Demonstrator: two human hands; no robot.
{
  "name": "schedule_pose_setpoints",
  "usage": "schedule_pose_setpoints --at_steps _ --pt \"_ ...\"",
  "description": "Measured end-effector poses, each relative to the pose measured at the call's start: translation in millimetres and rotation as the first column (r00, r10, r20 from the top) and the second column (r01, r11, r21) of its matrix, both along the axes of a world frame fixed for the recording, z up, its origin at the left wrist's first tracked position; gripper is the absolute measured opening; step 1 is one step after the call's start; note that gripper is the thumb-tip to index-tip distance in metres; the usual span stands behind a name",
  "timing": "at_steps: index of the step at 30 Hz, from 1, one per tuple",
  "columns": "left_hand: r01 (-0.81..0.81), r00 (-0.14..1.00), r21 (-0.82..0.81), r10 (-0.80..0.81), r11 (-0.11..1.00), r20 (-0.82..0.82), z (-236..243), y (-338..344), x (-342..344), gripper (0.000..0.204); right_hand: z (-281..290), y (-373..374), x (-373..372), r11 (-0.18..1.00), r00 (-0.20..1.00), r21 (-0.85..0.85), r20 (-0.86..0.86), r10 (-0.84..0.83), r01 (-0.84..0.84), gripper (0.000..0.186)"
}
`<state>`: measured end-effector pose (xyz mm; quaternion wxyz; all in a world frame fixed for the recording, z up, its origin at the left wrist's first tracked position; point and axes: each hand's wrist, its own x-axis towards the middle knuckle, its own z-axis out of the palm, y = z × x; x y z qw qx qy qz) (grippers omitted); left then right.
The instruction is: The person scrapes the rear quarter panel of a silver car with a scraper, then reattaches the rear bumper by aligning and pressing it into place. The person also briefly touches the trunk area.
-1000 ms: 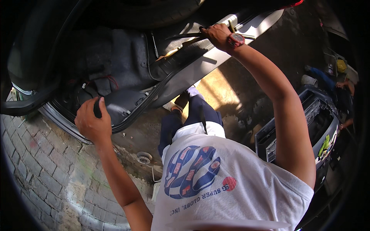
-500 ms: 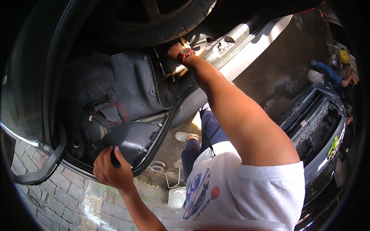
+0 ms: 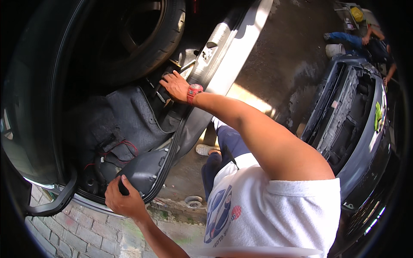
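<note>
My right hand (image 3: 175,86), with a red watch (image 3: 194,92) on its wrist, reaches over the rear sill of an open car boot. Its fingers are stretched out and slightly spread, with nothing visible in them. Just beyond its fingertips is a dark gap beside a spare tyre (image 3: 170,47), and a pale metal rod (image 3: 187,66) lies close by. My left hand (image 3: 124,198) is at the boot's near corner, over the rubber seal. Its fingers and thumb curl around something black that I cannot make out.
Grey carpet lining (image 3: 133,107) lies folded inside the boot, with loose red wires (image 3: 131,146) below it. A removed car bumper (image 3: 344,116) stands at the right. Behind it are another person (image 3: 378,49) and a white bucket (image 3: 334,50). Stone paving (image 3: 86,234) runs below the boot.
My right hand has drawn back from beneath the tyre toward me, and its fingers have straightened. My left hand keeps its place at the corner. The whole view has shifted.
</note>
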<state>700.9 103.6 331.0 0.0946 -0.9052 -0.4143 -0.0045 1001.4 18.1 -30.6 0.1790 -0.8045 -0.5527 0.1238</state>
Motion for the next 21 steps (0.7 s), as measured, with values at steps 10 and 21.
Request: schedule_pose_setpoints --at_steps 10,21 --pt "0.034 0.998 0.112 -0.040 0.993 0.050 -6 -8 -18 0.033 87 -367 -90 0.809 0.778 -0.281 -0.242 -0.580 0.516 0.038" --pt "0.385 0.716 -0.046 -0.267 0.922 0.645 32 -54 -29 0.039 100 -747 -474 -0.019 0.020 -0.867 0.033 -0.999 0.499 0.056"
